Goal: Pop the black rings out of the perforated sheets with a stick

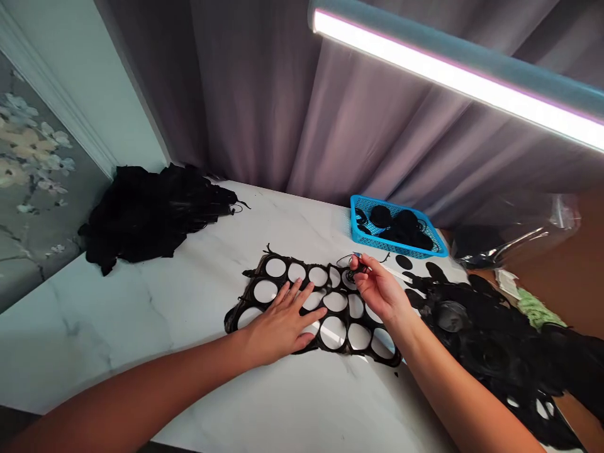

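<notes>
A black sheet (pixel 317 318) punched with rows of round holes lies flat on the white marbled table (pixel 189 302), which shows through the holes. My left hand (pixel 278 324) rests on it, palm down with fingers spread, over its left half. Above the sheet's far right part, my right hand (pixel 377 286) is closed in a pinch. Thin black strands (pixel 353 274) in loops hang at its fingertips. A small bluish tip shows above those fingers; I cannot make out what it belongs to.
A blue plastic basket (pixel 401 246) with black round pieces stands at the back right. Black discs and cut sheets (pixel 486 333) pile up on the right. Another black heap (pixel 141 214) lies at the back left. A lit tube lamp (pixel 448 75) hangs overhead, before a curtain.
</notes>
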The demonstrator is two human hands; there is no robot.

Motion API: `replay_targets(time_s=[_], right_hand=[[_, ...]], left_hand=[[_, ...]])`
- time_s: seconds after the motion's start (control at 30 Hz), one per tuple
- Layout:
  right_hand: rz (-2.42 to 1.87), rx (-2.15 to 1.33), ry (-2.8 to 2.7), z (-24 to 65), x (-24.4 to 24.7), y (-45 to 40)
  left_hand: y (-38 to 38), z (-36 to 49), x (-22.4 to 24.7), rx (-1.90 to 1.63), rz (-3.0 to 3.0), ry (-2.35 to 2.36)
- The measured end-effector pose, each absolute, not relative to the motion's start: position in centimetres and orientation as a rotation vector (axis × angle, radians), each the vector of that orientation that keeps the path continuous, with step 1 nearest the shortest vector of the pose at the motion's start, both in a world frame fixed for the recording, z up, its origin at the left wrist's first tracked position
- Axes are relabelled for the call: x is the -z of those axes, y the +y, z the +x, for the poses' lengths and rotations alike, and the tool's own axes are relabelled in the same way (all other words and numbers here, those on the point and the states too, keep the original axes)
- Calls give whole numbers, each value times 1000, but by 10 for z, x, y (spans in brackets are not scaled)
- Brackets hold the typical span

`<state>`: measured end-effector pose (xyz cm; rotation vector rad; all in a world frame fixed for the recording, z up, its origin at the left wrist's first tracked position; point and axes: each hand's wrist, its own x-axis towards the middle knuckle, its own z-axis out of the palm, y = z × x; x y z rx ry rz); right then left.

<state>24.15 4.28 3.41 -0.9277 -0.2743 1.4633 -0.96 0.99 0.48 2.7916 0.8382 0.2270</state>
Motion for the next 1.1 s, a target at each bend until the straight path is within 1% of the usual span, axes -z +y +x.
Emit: replay_targets(time_s=[0.1,0.17,0.3,0.4,0.5,0.83,0.93,1.03,1.1], right_hand=[[-982,-1362,-281,251,-36,47],[-1047,-1300,-408,252,-36,48],[-1225,-1266,-1009,234,-31,46],[-1321,-1164,-1515,220,-24,43],[-1363,-1047,-1817,214,-16,41],[-1375,-959,-1924,213,-14,37],[-1368,-749,-2071,206,-12,28],[-1347,-398,-2350,203,-13,28],[-1388,-176,-2413,210,-17,42]], left_hand=[[10,-9,-4,-194,2777,835],[10,-9,-4,-180,2772,836],[10,-10,-4,-224,2784,838],[10,-11,-4,-216,2795,827],[10,-11,-4,-196,2822,819],[10,-11,-7,-195,2816,818],[11,-11,-9,-184,2799,821],[11,-12,-11,-184,2788,815],[11,-12,-12,-201,2777,814]])
